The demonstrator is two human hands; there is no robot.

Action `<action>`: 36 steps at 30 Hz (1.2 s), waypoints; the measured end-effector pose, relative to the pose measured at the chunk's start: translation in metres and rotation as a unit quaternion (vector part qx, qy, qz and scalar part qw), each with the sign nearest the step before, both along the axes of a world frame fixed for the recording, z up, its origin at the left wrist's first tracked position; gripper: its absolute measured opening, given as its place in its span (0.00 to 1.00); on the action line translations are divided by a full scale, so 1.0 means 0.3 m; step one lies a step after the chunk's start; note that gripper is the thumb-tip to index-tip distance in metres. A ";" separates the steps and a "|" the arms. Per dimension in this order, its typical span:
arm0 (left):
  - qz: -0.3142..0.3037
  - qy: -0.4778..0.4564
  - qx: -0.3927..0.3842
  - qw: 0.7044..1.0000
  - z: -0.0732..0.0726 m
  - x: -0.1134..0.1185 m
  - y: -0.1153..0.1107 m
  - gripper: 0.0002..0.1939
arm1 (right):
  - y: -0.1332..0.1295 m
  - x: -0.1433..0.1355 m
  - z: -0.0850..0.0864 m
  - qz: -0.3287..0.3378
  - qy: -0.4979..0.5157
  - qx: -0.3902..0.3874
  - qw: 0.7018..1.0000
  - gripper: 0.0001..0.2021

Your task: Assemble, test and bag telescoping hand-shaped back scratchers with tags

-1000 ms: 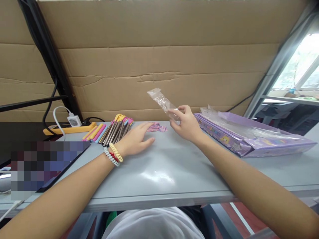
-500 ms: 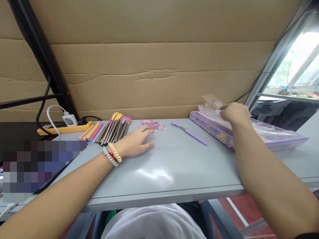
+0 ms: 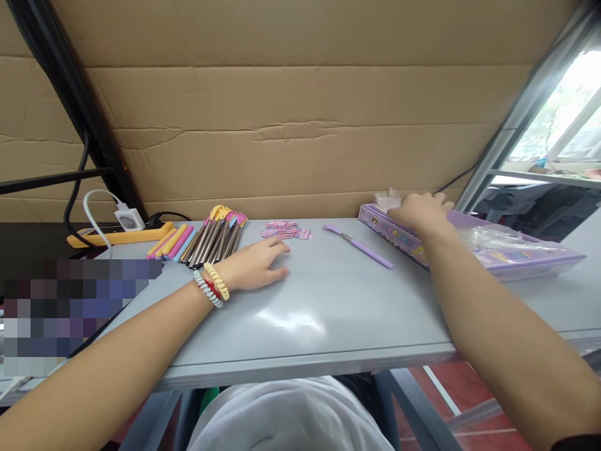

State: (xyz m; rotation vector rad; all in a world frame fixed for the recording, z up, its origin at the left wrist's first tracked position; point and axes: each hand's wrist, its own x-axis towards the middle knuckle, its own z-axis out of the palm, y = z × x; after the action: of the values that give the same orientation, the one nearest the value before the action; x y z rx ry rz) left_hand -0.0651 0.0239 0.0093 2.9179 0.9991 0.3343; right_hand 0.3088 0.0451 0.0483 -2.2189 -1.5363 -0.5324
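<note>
Box: the purple box (image 3: pixel 389 233) lies at my 1 to 2 o'clock; if my forearm presses on its near edge, I think it could slide or tip.
Clear bags: the clear bags (image 3: pixel 502 239) lie loose on the box. They look thin and slippery, so several could cling together or slide off.
Right hand: my right hand (image 3: pixel 419 214) is over the box at 1 o'clock, fingers somewhat spread, by the bags' crumpled end. I cannot tell whether it grips plastic; its own back hides the fingertips.
Left hand: my left hand (image 3: pixel 253 263) is palm down at 11 o'clock, fingers loosely apart, holding nothing I can see. A sweep of it could scatter what lies near.
Stick bundle: the dark sticks (image 3: pixel 211 245) fan out at 11 o'clock beside my left wrist; a nudge could roll them.
Purple stick: it lies alone (image 3: pixel 370 253) at 1 o'clock, between my hands; my right forearm could knock it on its way back.
Small cards: the cards (image 3: pixel 284 230) are heaped at 12 o'clock, just beyond my left fingers, easily brushed apart.
Cardboard: the cardboard (image 3: pixel 291 94) stands at 12 o'clock and limits reach beyond the bench (image 3: pixel 323 300).
Power strip: the yellow strip (image 3: pixel 150 234) is at 10 o'clock, its white cable (image 3: pixel 92 216) a possible snag.
</note>
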 end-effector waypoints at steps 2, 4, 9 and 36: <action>0.003 0.006 -0.003 1.000 -0.001 0.001 0.001 0.25 | -0.010 -0.129 0.002 -0.013 -0.038 -0.017 0.999 0.20; 0.006 0.007 0.001 1.000 -0.002 0.002 0.003 0.24 | -0.022 -0.260 -0.005 0.061 -0.079 -0.033 0.994 0.22; 0.029 -0.016 0.033 0.999 -0.012 -0.011 0.028 0.25 | -0.025 -0.417 -0.075 0.170 -0.100 -0.131 0.971 0.28; 0.100 0.076 -0.061 0.990 -0.027 -0.054 0.088 0.38 | 0.016 -0.340 -0.133 0.225 0.059 -0.297 0.926 0.41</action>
State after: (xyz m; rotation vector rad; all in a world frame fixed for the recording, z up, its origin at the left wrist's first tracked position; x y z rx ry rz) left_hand -0.0812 0.0502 0.0011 2.7730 1.2896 0.0549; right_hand 0.2067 0.0500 0.0085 -2.1039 -2.2663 0.2404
